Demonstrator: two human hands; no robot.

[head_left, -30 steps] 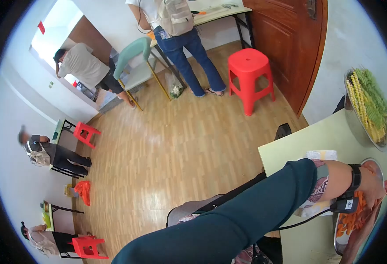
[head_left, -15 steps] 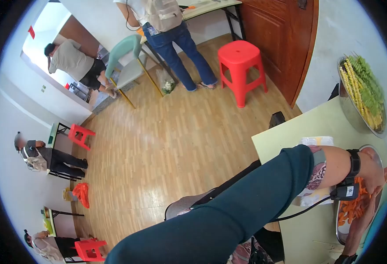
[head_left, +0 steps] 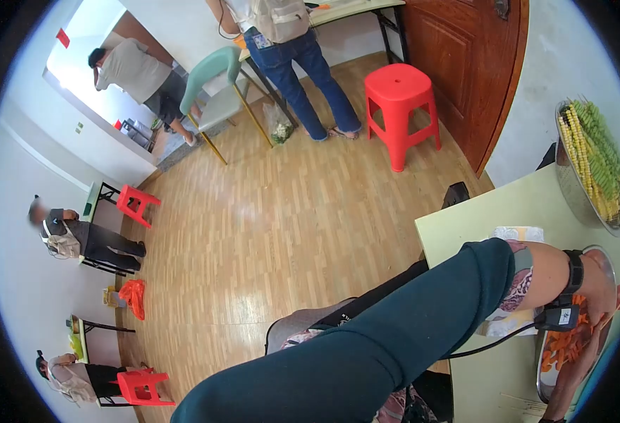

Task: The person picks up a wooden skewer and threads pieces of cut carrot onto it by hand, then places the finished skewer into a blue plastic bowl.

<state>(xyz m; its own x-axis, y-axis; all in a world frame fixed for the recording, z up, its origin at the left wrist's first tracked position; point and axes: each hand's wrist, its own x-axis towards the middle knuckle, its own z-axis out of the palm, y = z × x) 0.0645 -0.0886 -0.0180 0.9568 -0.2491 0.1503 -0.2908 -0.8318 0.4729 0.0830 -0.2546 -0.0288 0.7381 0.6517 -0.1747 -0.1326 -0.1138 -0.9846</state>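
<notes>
Left grip (head_left: 600, 287) hung over the tray (head_left: 541, 372), right grip (head_left: 592, 344) beside the orange strips (head_left: 562, 347), and whether either was closed, we couldn't tell

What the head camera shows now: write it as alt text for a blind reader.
A person's left hand and right hand are over a metal tray of orange food pieces on a pale table, near a bowl of corn and greens. Beyond are four other people and red stools.
</notes>
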